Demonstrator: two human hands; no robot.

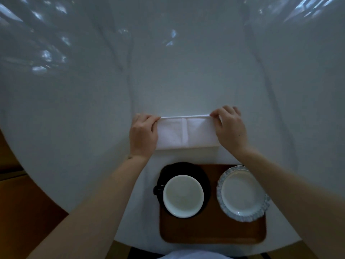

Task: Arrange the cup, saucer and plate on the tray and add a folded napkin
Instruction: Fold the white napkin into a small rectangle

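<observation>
Head view, looking down on a round white tabletop (93, 113). Left hand (143, 134) and right hand (229, 128) each hold one end of a white folded napkin (187, 132), which lies flat on the tabletop just beyond the far edge of a brown wooden tray (212, 232). Each grip is a pinch: thumb and fingers of the left hand close on the napkin's far left corner, those of the right hand on its far right corner, along the folded far edge. On the tray, at left, a black saucer (203, 176) carries a cup (183, 196) with a white interior; the cup's dark handle points left, and the saucer's far rim overhangs the tray's far edge. At right, a pale plate (241, 193) with a ruffled blue-patterned rim sits just beside the saucer, its right rim reaching the tray's right edge. Both forearms are bare.
</observation>
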